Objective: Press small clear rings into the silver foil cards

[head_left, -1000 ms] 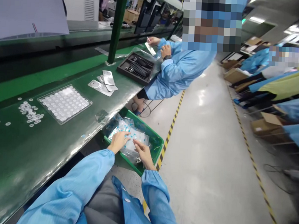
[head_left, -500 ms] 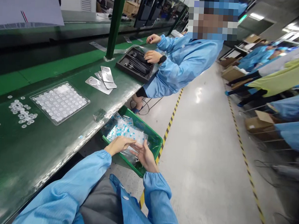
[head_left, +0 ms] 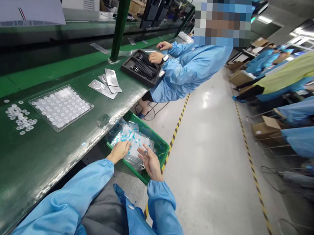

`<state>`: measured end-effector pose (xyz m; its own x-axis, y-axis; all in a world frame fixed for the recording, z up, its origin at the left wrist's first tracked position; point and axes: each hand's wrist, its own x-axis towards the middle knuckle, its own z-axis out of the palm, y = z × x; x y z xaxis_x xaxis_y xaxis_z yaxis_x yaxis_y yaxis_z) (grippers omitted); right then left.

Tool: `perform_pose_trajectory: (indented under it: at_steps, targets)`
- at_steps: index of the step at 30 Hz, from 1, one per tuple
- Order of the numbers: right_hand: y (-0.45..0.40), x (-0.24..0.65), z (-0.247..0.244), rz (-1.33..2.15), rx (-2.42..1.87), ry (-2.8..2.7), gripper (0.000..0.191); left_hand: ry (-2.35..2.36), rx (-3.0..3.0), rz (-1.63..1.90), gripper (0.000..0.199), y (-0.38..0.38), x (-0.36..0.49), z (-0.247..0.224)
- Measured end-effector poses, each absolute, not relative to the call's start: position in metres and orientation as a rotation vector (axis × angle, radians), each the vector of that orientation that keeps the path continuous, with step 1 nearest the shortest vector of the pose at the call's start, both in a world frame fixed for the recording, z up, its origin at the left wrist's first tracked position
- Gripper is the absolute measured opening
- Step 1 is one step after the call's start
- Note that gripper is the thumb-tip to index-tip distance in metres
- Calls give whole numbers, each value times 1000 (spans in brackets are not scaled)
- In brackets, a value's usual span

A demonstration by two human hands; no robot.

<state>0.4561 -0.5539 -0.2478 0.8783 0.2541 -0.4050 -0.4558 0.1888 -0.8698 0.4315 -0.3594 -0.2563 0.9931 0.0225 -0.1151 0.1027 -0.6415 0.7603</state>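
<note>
Over the near left side of a green bin (head_left: 159,141) is my left hand (head_left: 120,151), its fingers close together; what they hold, if anything, is too small to tell. My right hand (head_left: 151,161) hangs over the bin's near right part with its fingers spread and nothing in it. Clear plastic sheets (head_left: 138,141) dotted with small blue pieces lie in the bin, under both hands. On the green table, a clear tray (head_left: 61,107) carries rows of small round translucent pieces. Loose translucent rings (head_left: 21,119) are scattered to its left.
Silvery flat plates (head_left: 106,83) lie beyond the tray. A black box (head_left: 141,67) of dark parts stands at the table edge, with another person's hands at it. A green post (head_left: 119,28) rises behind. One small blue piece (head_left: 83,144) lies near the table edge.
My hands were together over the bin and have moved apart, the left one to the left. The other person's hands have shifted slightly at the black box.
</note>
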Motion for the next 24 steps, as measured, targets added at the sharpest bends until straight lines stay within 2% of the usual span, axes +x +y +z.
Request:
perform_pose_trajectory:
  at_steps: [4, 9, 16, 21, 24]
  targets:
    - [-540, 457, -253, 366, -1429, 150, 71, 145, 2328, -206, 28, -358, 434, -246]
    - [-533, 467, -252, 223, -1611, 92, 60, 170, 2435, -186, 16, -349, 442, -230]
    - [-542, 473, -252, 40, -1780, -34, 50, 186, 2511, -196, 37, -351, 441, -232]
    - [-552, 478, -244, 80, -1808, -67, 49, 184, 2474, -228, 15, -351, 444, -231]
    - [-559, 485, -237, 119, -1786, -87, 53, 190, 2449, -184, 22, -351, 442, -224]
